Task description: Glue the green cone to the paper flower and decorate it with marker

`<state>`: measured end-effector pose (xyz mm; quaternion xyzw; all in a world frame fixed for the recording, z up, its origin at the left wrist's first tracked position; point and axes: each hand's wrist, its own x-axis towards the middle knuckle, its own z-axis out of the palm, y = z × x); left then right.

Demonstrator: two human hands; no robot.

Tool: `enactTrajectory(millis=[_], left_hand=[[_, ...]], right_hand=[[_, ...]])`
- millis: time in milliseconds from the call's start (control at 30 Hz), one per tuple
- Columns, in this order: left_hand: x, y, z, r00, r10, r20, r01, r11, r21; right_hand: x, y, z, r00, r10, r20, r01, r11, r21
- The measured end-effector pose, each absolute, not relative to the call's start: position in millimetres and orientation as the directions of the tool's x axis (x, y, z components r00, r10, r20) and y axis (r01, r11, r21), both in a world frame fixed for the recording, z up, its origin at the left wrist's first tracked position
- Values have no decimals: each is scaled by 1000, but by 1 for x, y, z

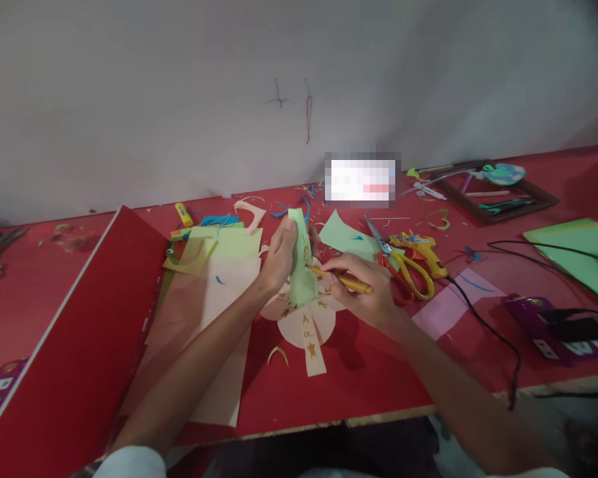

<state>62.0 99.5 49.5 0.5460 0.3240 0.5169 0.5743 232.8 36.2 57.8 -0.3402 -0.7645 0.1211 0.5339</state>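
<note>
One left hand [279, 255], closed, grips one green paper strip [303, 285] with the thumb in front; one right hand [363, 292], also closed, grips one yellow-orange pen [355, 282], its tip at the strip's right edge. The strip is held over one pale, petalled paper cut-out [289, 325]; whether the two touch cannot be told. One pale tab [316, 364], marked with two letters, "A" and "a", and one star, extends toward the near edge. Just beside the right hand lie scissors [385, 247] with red and yellow handles, number of pairs unclear; beyond them, one yellow glue gun [431, 257] and one pink sheet [441, 313] bearing one blue sliver. To the left are overlapping pale sheets [226, 378] and one yellow glue stick [183, 214]. Outermost on the red tabletop [369, 392]: one brown frame [541, 194] at right, one red board [80, 338] at left; two thin strands [308, 119] mark the wall [179, 99]
</note>
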Motion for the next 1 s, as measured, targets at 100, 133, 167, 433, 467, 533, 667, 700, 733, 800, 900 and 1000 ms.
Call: enactTrajectory(millis=[100,133,167,433,467,533,667,700,733,800,900,1000], left_hand=[[63,99,51,242,952,189,-234,-132,963],[63,99,51,240,952,189,-237,-131,963],[63,98,52,235,954,188,-240,-131,962],[64,98,54,220,959,180,-242,-125,962],[64,98,54,218,959,179,-251,-123,960],[64,98,54,218,959,179,-258,-120,959],[63,99,52,225,957,184,-263,-122,957],[63,99,51,225,957,183,-265,-121,957],[63,99,51,223,958,181,-265,-119,957],[63,99,51,215,960,181,-261,-121,958],[63,100,52,202,960,194,-276,-135,952],[63,101,52,186,964,191,-291,-132,948]], right_hand=[[233,35,57,-197,654,730,379,738,-558],[233,35,57,-190,660,727,374,733,-568],[233,35,57,-183,669,720,370,726,-580],[234,34,57,-226,691,686,373,712,-594],[235,34,57,-230,689,687,377,714,-590],[235,33,57,-236,687,688,389,715,-580],[235,33,55,-226,690,688,408,708,-576],[235,34,55,-219,691,689,411,706,-577],[235,34,54,-219,692,688,411,705,-578],[236,34,53,-252,695,674,395,709,-584],[239,32,51,-312,691,652,349,722,-598],[244,29,46,-305,680,667,337,732,-592]])
